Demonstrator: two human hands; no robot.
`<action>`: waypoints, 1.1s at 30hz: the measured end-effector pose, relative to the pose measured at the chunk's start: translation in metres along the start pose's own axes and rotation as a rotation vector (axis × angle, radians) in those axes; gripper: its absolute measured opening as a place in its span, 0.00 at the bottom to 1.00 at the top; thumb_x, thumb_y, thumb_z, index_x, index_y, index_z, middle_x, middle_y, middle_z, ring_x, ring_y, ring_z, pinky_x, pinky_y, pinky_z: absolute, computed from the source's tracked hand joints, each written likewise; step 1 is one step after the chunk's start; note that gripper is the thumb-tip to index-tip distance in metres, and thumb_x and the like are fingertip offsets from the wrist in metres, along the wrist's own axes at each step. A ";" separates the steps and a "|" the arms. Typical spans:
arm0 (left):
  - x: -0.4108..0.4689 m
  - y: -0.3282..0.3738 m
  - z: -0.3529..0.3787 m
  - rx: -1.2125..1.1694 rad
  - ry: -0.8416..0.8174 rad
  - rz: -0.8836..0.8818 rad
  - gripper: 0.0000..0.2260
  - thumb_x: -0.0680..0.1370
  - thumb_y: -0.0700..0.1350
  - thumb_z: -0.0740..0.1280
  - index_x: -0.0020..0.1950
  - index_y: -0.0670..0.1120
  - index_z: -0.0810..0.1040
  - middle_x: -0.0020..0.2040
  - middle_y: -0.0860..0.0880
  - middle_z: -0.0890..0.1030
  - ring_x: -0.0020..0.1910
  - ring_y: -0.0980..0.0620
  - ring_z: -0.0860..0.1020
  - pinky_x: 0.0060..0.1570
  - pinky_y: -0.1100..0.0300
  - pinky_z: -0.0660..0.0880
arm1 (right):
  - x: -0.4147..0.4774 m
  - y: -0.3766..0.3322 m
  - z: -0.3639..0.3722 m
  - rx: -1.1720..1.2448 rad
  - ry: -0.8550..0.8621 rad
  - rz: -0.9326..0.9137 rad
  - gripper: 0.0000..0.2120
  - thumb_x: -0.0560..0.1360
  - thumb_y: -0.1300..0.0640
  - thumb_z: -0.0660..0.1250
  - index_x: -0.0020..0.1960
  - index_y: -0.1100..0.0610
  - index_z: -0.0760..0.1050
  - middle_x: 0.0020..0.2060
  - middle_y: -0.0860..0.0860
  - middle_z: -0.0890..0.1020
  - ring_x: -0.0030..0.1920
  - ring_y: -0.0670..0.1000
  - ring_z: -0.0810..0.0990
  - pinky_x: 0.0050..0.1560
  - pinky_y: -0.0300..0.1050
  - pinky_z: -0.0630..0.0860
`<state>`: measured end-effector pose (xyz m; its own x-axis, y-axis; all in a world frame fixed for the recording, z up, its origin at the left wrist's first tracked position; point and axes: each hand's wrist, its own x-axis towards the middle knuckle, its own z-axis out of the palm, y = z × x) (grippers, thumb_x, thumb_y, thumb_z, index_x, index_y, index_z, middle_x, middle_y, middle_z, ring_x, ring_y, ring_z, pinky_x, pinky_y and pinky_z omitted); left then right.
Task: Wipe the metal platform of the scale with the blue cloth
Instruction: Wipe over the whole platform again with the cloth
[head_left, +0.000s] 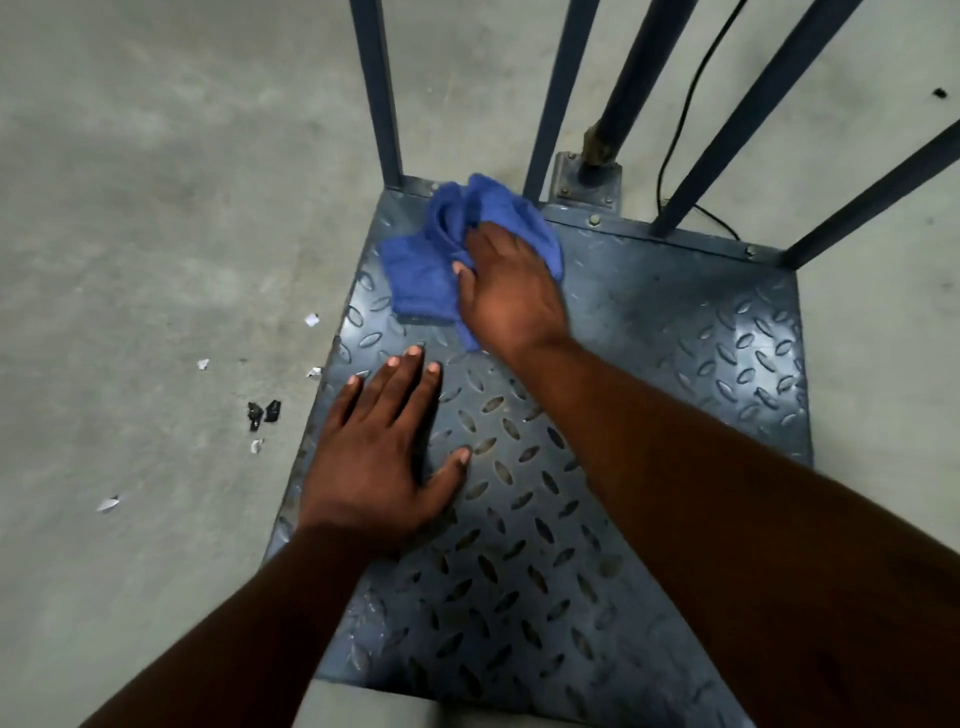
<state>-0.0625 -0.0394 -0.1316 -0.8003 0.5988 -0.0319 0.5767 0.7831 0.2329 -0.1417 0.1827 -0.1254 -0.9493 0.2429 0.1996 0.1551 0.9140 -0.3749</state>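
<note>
Bunching blue cloth (420, 278) under right hand (511, 293) fingers (485, 235), platform (649, 343) far corner

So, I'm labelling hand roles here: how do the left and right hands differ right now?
The left hand lies flat, fingers spread, bare on the metal platform; the right hand curls its fingers into the blue cloth. The left hand is nearer the person, by the left edge; the right hand is farther back. Both are over the metal platform.

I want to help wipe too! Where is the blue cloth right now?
In the head view the cloth lies bunched at the far left corner of the platform, gripped by the right hand, beside the upright posts.
</note>
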 end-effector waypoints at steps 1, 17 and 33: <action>0.001 0.000 0.001 0.001 -0.006 0.005 0.40 0.80 0.69 0.59 0.88 0.51 0.59 0.88 0.50 0.57 0.86 0.47 0.59 0.85 0.45 0.52 | -0.018 0.023 -0.009 -0.026 0.026 0.078 0.23 0.81 0.49 0.60 0.72 0.58 0.75 0.66 0.56 0.79 0.66 0.58 0.77 0.69 0.53 0.72; 0.001 0.002 -0.001 0.010 0.013 0.028 0.41 0.78 0.69 0.58 0.86 0.48 0.63 0.86 0.46 0.62 0.83 0.42 0.64 0.82 0.41 0.56 | -0.045 0.051 -0.037 -0.178 -0.224 0.145 0.33 0.82 0.36 0.47 0.84 0.47 0.55 0.83 0.57 0.56 0.83 0.58 0.55 0.83 0.59 0.49; 0.003 0.006 -0.004 0.018 -0.001 0.031 0.41 0.78 0.69 0.57 0.87 0.48 0.60 0.87 0.46 0.59 0.84 0.42 0.62 0.83 0.43 0.52 | -0.107 0.204 -0.114 -0.273 -0.139 0.512 0.36 0.82 0.31 0.44 0.84 0.49 0.52 0.84 0.54 0.53 0.84 0.55 0.50 0.83 0.59 0.49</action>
<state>-0.0619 -0.0332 -0.1264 -0.7818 0.6230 -0.0256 0.6041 0.7669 0.2167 0.0231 0.3800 -0.1201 -0.7593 0.6467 -0.0723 0.6497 0.7469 -0.1419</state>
